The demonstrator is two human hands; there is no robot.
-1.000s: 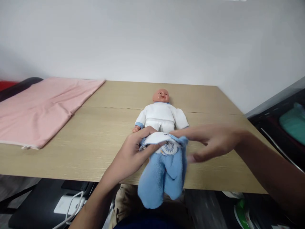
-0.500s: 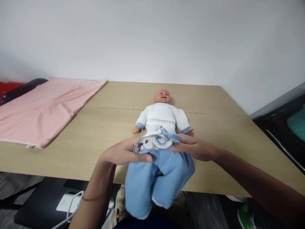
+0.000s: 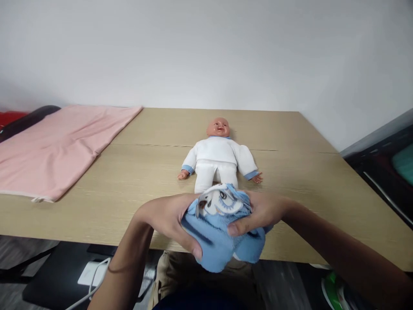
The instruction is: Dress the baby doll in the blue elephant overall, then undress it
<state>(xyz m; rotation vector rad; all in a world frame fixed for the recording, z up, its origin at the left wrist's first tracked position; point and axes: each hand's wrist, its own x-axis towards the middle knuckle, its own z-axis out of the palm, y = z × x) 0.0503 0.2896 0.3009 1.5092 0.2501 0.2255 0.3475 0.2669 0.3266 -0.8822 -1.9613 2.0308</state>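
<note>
Two hands, left hand and right hand, grip a bunched blue fleecy garment before the doll; pink cloth lies left of the doll.

We can read no text, brand, number or sign here. The small white tag at the near edge of the pink cloth is too small for us to make out any lettering.
</note>
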